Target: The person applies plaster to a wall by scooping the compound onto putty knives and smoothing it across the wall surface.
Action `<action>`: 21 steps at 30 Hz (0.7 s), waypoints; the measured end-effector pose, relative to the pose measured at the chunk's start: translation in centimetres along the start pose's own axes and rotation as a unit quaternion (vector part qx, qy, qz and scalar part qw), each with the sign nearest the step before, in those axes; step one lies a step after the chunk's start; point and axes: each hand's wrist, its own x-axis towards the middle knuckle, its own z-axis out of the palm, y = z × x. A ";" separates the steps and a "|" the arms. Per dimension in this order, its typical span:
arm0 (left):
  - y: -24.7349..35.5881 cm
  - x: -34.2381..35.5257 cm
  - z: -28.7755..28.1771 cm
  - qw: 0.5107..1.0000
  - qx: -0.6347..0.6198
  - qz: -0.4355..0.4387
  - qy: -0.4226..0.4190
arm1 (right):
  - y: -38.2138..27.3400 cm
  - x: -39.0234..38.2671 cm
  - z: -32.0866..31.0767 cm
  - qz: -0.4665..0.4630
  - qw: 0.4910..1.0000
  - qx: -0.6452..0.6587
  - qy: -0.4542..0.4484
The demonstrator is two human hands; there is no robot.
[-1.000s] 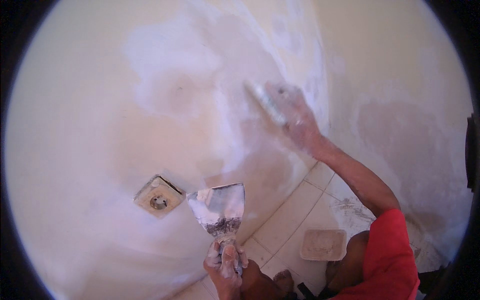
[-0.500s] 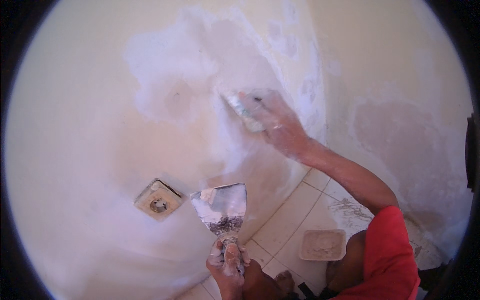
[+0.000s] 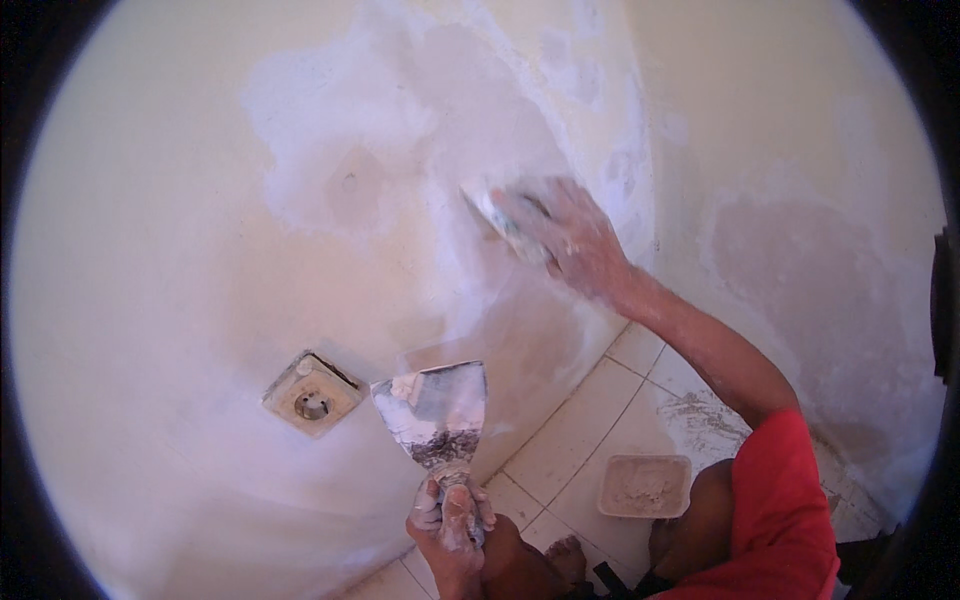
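My left hand (image 3: 450, 530) is closed round the handle of a putty knife (image 3: 430, 405), its wide metal blade up and smeared with pale filler and dark marks. My right hand (image 3: 575, 235) grips a pale, dust-covered flat tool (image 3: 505, 225) against the patched wall (image 3: 300, 240), over a band of white and pinkish filler. Motion blurs that tool, so I cannot make out its exact kind. A dirty square wall socket (image 3: 311, 400) sits left of the putty knife.
A plastic tub (image 3: 645, 485) holding pale paste stands on the dusty tiled floor (image 3: 575, 430) beside my bent leg (image 3: 705, 505) and bare foot (image 3: 568, 562). A second patched wall (image 3: 790, 280) meets the first at a corner to the right. A dark object (image 3: 940, 305) shows at the right rim.
My right hand and its tool moved left and down along the wall, then slightly back to the right. My left hand with the putty knife has barely moved.
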 end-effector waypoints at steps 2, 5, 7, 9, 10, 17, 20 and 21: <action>0.4 0.1 0.2 1.000 0.009 -0.009 -0.002 | 0.0 -1.6 -0.6 -0.008 0.998 -0.008 -0.065; 0.1 -0.1 0.3 1.000 -0.004 -0.002 0.000 | 3.2 1.5 -1.8 0.068 0.997 0.011 0.040; -0.1 0.0 0.7 1.000 -0.006 -0.004 -0.007 | 6.0 4.8 -2.7 0.103 0.993 -0.021 0.059; -0.4 0.0 0.6 1.000 -0.004 -0.004 -0.011 | 6.0 5.2 -2.2 0.139 0.986 -0.047 0.079; -0.6 0.0 0.5 1.000 -0.004 0.002 -0.010 | 5.4 4.6 -1.4 0.126 0.988 -0.019 0.082; 0.3 0.0 0.4 1.000 0.013 -0.001 0.001 | -1.2 -3.1 -1.0 0.093 0.992 -0.004 -0.091; 0.8 -0.2 0.7 1.000 0.020 0.004 0.005 | -0.3 -5.0 -2.3 0.095 0.990 0.033 -0.095; 0.6 -0.3 0.8 1.000 0.019 0.003 0.006 | 0.3 -5.5 -2.3 0.095 0.990 0.034 -0.097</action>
